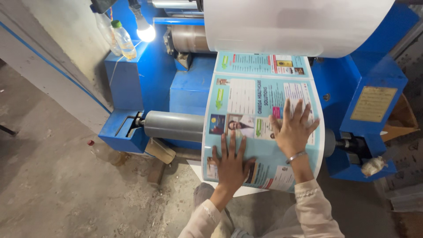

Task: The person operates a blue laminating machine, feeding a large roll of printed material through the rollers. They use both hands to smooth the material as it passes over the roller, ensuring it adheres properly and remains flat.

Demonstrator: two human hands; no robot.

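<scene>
Head view, left hand: the left hand [231, 164] is lying flat with fingers spread, released, pressing on the lower part of the printed sheet [260, 114].
Head view, right hand: the right hand [293, 130] is also resting open and flat on the sheet, higher up and to the right, a bracelet [296, 156] sitting on its wrist.
Head view, sheet: the pale blue printed sheet is running down from the big white roll [299, 24] and curving over the grey roller [174, 125], both hands touching it.
Head view, surroundings: the blue machine [145, 79] is carrying a lit bulb [146, 31] and two plastic bottles [118, 37] on its left housing; a brass-coloured plate [373, 103] is showing on its right side.
</scene>
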